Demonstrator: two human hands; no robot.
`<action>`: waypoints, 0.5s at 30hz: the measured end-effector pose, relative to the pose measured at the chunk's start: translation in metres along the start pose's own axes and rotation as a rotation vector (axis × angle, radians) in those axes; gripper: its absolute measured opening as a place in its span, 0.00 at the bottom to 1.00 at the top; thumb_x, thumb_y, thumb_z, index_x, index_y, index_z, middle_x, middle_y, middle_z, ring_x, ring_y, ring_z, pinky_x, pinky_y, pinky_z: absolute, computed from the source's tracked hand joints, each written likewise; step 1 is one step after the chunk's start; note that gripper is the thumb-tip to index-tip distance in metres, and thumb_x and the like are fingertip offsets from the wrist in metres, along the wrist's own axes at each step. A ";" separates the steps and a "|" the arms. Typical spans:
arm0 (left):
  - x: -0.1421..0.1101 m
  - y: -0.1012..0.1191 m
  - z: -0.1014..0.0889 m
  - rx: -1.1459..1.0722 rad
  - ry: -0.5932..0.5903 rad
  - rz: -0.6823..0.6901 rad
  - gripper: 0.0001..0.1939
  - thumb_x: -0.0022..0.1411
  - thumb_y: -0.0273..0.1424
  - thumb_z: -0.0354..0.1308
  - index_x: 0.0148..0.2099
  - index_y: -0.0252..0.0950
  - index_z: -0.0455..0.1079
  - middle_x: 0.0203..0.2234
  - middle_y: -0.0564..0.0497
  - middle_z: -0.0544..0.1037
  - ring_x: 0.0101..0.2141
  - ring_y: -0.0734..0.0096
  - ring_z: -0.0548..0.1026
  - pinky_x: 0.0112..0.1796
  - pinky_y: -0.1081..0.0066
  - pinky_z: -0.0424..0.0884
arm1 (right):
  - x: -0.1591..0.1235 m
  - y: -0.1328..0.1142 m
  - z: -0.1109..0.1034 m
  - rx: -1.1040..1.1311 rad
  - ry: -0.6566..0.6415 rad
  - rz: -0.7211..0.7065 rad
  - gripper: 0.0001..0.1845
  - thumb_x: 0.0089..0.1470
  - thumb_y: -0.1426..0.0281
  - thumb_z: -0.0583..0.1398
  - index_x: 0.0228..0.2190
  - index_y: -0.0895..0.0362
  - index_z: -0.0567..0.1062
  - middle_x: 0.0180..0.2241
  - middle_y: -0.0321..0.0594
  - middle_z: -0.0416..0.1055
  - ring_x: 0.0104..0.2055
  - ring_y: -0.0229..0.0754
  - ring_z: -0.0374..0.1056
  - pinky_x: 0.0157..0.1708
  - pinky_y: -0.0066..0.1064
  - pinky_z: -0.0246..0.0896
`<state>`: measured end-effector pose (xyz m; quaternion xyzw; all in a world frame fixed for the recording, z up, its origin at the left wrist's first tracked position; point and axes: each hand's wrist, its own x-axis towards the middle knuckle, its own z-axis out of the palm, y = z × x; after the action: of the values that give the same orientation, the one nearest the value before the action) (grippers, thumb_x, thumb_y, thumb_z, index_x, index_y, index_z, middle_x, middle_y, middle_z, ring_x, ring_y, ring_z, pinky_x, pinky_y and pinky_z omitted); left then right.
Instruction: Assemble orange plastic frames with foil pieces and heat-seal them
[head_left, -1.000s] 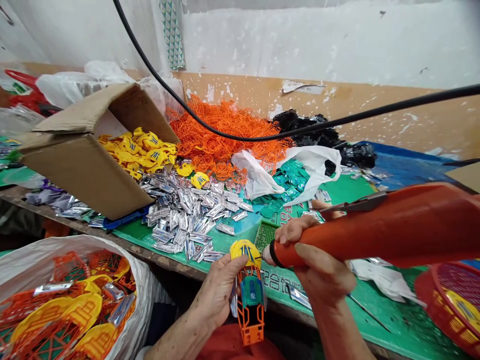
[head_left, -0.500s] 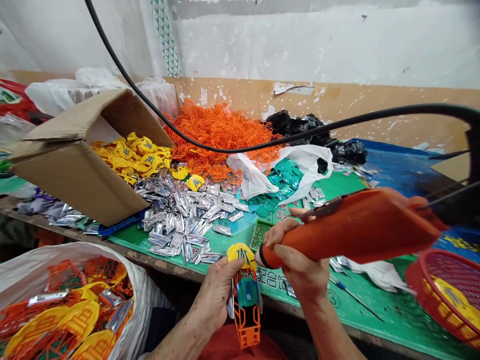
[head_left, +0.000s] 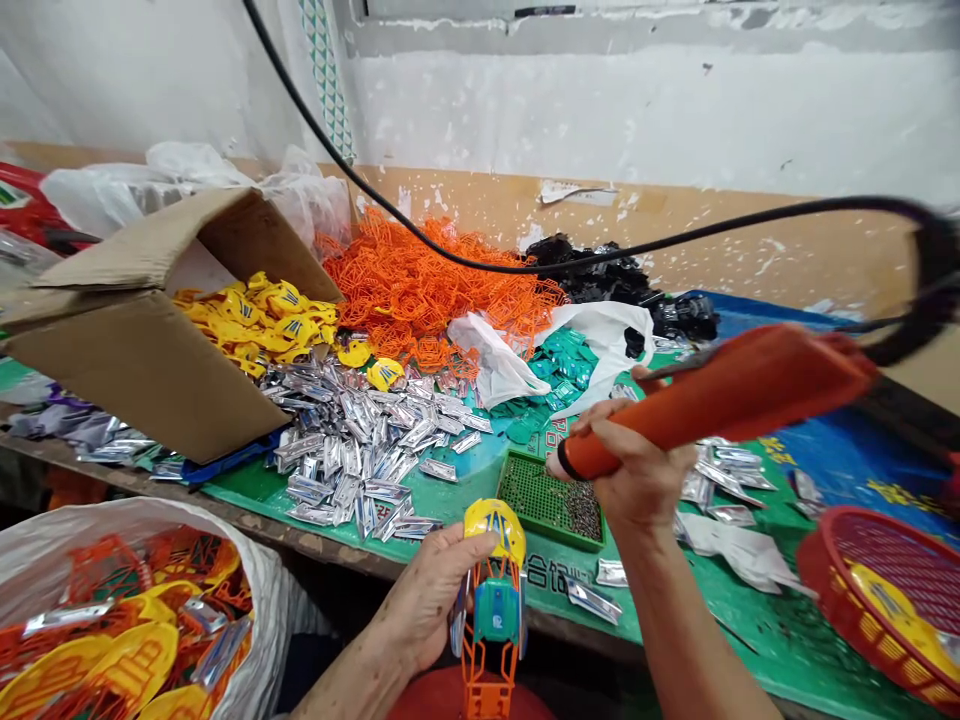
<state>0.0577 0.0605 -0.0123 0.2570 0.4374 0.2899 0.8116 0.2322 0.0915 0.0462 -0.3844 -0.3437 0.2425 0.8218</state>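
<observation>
My left hand (head_left: 429,590) grips a plastic toy assembly (head_left: 495,612) by its upper left side, thumb on the yellow round top. Below that top sit a green piece and an orange open frame, with silver strips along the sides. An orange power screwdriver (head_left: 697,400) lies in my right hand (head_left: 637,465), fingers wrapped round its front part. Its pale tip points left, over a green perforated tray (head_left: 551,497) that holds many small screws at its right end. The screwdriver tip is apart from the toy assembly.
Silver pieces (head_left: 352,440) lie heaped beside a tilted cardboard box (head_left: 142,370) of yellow parts. Behind are orange frames (head_left: 442,290), black parts (head_left: 592,270) and a white bag (head_left: 487,355) with green pieces. A white sack (head_left: 277,590) stands left, a red basket (head_left: 817,560) right. A black cable (head_left: 480,264) arcs across.
My right hand has drawn the screwdriver up and right, away from the yellow top to above the screw tray. The left hand still holds the toy assembly, slightly lower in view.
</observation>
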 end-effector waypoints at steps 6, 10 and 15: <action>-0.003 -0.002 -0.002 -0.025 -0.031 -0.052 0.14 0.48 0.35 0.68 0.32 0.29 0.74 0.21 0.45 0.78 0.19 0.73 0.73 0.22 0.76 0.69 | 0.018 0.052 -0.002 -0.119 0.029 -0.001 0.09 0.35 0.73 0.66 0.21 0.58 0.71 0.20 0.31 0.69 0.20 0.36 0.64 0.25 0.34 0.63; -0.004 -0.001 -0.005 -0.022 -0.040 -0.096 0.14 0.46 0.35 0.68 0.31 0.28 0.74 0.20 0.46 0.78 0.19 0.73 0.74 0.23 0.75 0.70 | 0.020 0.068 0.000 -0.146 0.027 0.015 0.08 0.35 0.72 0.66 0.20 0.59 0.72 0.19 0.31 0.68 0.20 0.35 0.63 0.25 0.32 0.62; -0.003 -0.003 -0.008 0.004 -0.044 -0.094 0.16 0.45 0.36 0.69 0.31 0.27 0.75 0.20 0.46 0.78 0.19 0.73 0.74 0.22 0.76 0.69 | 0.024 0.075 0.001 -0.173 0.019 0.037 0.09 0.34 0.71 0.67 0.21 0.58 0.72 0.19 0.31 0.68 0.20 0.36 0.62 0.25 0.32 0.62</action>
<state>0.0500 0.0576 -0.0160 0.2440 0.4315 0.2450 0.8332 0.2371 0.1518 -0.0045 -0.4626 -0.3485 0.2233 0.7840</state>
